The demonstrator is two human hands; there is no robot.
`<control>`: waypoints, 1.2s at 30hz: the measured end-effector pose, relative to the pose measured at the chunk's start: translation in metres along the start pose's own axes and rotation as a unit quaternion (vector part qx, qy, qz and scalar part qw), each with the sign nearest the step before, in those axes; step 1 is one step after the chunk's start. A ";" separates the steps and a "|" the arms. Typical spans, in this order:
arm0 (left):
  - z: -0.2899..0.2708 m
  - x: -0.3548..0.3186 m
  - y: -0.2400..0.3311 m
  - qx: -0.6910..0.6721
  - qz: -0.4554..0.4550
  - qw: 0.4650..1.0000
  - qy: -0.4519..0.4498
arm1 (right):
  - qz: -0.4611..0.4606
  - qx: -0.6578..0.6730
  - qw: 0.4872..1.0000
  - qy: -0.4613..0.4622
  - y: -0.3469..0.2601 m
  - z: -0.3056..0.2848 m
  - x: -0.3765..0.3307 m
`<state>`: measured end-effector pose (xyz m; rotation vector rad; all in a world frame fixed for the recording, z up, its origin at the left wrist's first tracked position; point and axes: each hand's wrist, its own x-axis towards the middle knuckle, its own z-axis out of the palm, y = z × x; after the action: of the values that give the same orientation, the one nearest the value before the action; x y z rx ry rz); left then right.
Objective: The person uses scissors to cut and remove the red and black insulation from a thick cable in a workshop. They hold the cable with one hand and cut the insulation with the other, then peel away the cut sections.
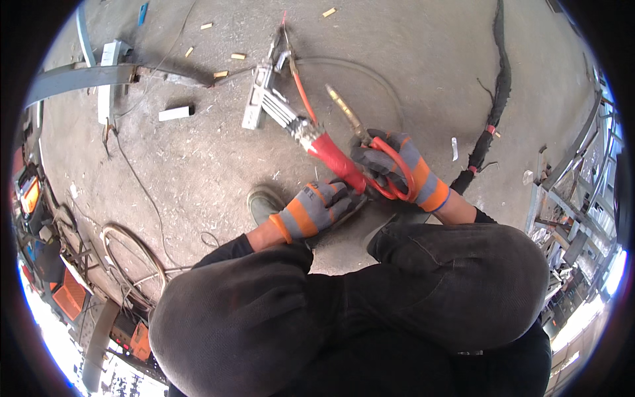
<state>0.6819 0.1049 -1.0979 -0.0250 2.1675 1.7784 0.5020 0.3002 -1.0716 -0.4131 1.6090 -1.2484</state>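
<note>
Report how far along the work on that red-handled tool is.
Done: nothing visibly finished. In hand: both grey-and-orange gloved hands, left hand and right hand, grip the red-handled metal tool and its looped orange cable. Left: the silver metal bracket lies untouched at its tip.

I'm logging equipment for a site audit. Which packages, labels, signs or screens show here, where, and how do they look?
Orange device with a dark screen: far left edge, boxy; display too small to tell.
Orange boxes: lower left, among cables, rectangular.
No packages, labels or signs are clear near the gloved hands.
</note>
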 end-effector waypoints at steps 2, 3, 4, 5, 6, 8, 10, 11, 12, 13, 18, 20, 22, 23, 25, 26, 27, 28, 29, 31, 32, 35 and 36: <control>0.001 -0.001 -0.003 -0.049 -0.024 0.998 -0.010 | -0.099 -0.191 0.976 0.026 -0.001 -0.013 0.000; 0.001 -0.002 -0.004 -0.061 -0.052 0.997 -0.020 | -0.079 -0.267 0.959 0.042 0.000 -0.017 -0.002; 0.002 -0.002 -0.005 -0.072 -0.072 0.995 -0.020 | -0.143 -0.337 0.930 0.042 0.003 -0.021 -0.003; 0.002 -0.002 -0.006 -0.083 -0.096 0.992 -0.026 | -0.106 -0.324 0.938 0.065 0.008 -0.017 -0.009; 0.003 -0.002 -0.007 -0.075 -0.069 0.995 -0.016 | -0.059 -0.304 0.947 0.084 0.014 -0.014 -0.014; 0.005 0.000 -0.008 -0.059 -0.026 0.998 -0.009 | -0.110 -0.345 0.931 0.037 0.025 -0.006 -0.021; 0.006 0.000 -0.007 -0.125 -0.095 0.987 -0.020 | -0.102 -0.323 0.941 -0.009 0.033 0.001 -0.022; 0.007 0.000 -0.007 -0.161 -0.127 0.979 -0.023 | -0.095 -0.344 0.934 -0.012 0.034 0.002 -0.024; 0.006 -0.001 -0.006 -0.133 -0.127 0.983 -0.028 | -0.095 -0.339 0.936 -0.021 0.034 0.003 -0.022; 0.006 0.000 -0.005 -0.110 -0.123 0.986 -0.026 | -0.103 -0.334 0.937 -0.021 0.032 0.002 -0.020; 0.001 -0.001 0.001 -0.068 -0.093 0.993 -0.024 | -0.115 -0.368 0.921 -0.059 0.010 0.001 -0.010; 0.001 -0.002 0.003 -0.044 -0.088 0.994 -0.038 | -0.119 -0.426 0.891 -0.104 0.003 0.004 -0.009; 0.003 -0.003 0.004 -0.048 -0.085 0.995 -0.010 | -0.144 -0.429 0.887 -0.095 0.002 0.010 -0.010; 0.003 -0.003 0.004 -0.051 -0.085 0.995 0.003 | -0.150 -0.427 0.886 -0.099 0.003 0.012 -0.011; 0.003 -0.002 0.002 -0.029 -0.086 0.996 -0.018 | -0.134 -0.387 0.910 -0.059 0.009 0.013 -0.010; 0.003 -0.001 0.000 -0.019 -0.085 0.996 -0.033 | -0.126 -0.366 0.921 -0.042 0.014 0.012 -0.008; 0.001 -0.001 -0.001 -0.010 -0.058 0.998 -0.035 | -0.107 -0.355 0.929 -0.020 0.020 0.011 -0.006; 0.000 -0.001 -0.003 0.000 -0.029 0.999 -0.041 | -0.097 -0.343 0.934 0.008 0.026 0.010 -0.003; -0.002 -0.001 -0.004 0.017 0.004 0.999 -0.048 | -0.073 -0.342 0.936 0.038 0.033 0.008 0.000; -0.003 -0.002 -0.005 -0.046 -0.008 0.999 -0.028 | -0.090 -0.270 0.956 0.067 0.046 0.004 0.005; -0.002 -0.003 -0.006 -0.066 -0.024 0.997 -0.016 | -0.082 -0.240 0.964 0.080 0.051 0.002 0.007; 0.003 -0.010 -0.007 -0.355 -0.180 0.917 0.019 | -0.022 -0.193 0.978 0.072 0.060 0.001 0.009; 0.003 -0.011 -0.010 -0.265 -0.100 0.959 0.029 | 0.009 -0.119 0.990 0.072 0.060 0.001 0.009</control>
<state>0.6948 0.1037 -1.1047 -0.4115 1.5900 2.1937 0.5166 0.3175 -1.1274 -0.4649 1.8904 -1.0952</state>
